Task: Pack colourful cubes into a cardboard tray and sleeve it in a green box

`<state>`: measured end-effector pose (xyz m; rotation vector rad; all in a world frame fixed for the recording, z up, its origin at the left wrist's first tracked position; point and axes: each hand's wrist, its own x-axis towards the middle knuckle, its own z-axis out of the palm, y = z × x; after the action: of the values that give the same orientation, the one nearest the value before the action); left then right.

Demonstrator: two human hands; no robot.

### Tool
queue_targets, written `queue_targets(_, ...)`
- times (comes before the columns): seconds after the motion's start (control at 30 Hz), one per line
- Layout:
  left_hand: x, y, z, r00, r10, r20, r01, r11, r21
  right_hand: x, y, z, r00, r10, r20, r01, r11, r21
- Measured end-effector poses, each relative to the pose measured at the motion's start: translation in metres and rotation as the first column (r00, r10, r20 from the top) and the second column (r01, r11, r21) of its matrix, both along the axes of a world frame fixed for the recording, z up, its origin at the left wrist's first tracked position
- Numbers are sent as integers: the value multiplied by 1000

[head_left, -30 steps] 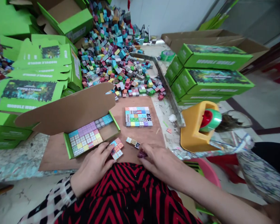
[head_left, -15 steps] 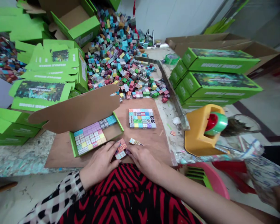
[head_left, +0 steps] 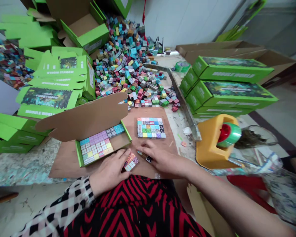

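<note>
My left hand [head_left: 111, 169] is closed around the near left side of a small flat group of patterned cubes [head_left: 131, 161], fingers above it and thumb below. Orange, purple and white faces show on that group. Just to its right, my right hand [head_left: 160, 157] has its fingers closed over a short dark row of cubes [head_left: 145, 156], partly hidden beneath them. Behind my left hand lies an open green box [head_left: 78, 154], partly filled with cubes in purple, white and yellow, with bare cardboard at its right end. A flat rectangle of mixed cubes [head_left: 151, 127] lies beyond my right hand.
A large heap of loose cubes [head_left: 128, 65] covers the back of the table. Flattened green boxes [head_left: 46, 97] lie at left. Closed green boxes [head_left: 236, 93] are stacked at right, behind a yellow tape dispenser [head_left: 207, 144]. A metal bar [head_left: 182, 102] edges the brown board [head_left: 64, 161].
My right hand has moved away from the cube group, to the right and farther from my body, onto the short row. That row's dark side now shows. My left hand stays at the group.
</note>
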<state>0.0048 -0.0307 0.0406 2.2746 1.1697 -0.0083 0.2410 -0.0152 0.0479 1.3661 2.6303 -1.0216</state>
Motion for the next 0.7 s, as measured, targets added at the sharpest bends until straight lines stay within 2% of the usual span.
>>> queue_targets(0.17,1,3,-2,995,-44,88,47,998,-31,-4,4,-3,995,-62,-74,56,995,-86)
queue_targets(0.4,0,0,-7,970,53,237,-26,993,-117,-14,-6,-12,985,-128,-112,111,983,-148)
queue_targets(0.53,-2,-3,-9,962,60,266,-29,993,-118,-14,-11,-14,980,-161,-121,141,978,-156)
queue_targets(0.7,-2,-5,-10,956,129,262,-93,985,-147,-14,-12,-10,968,-165,-188,132,976,-174)
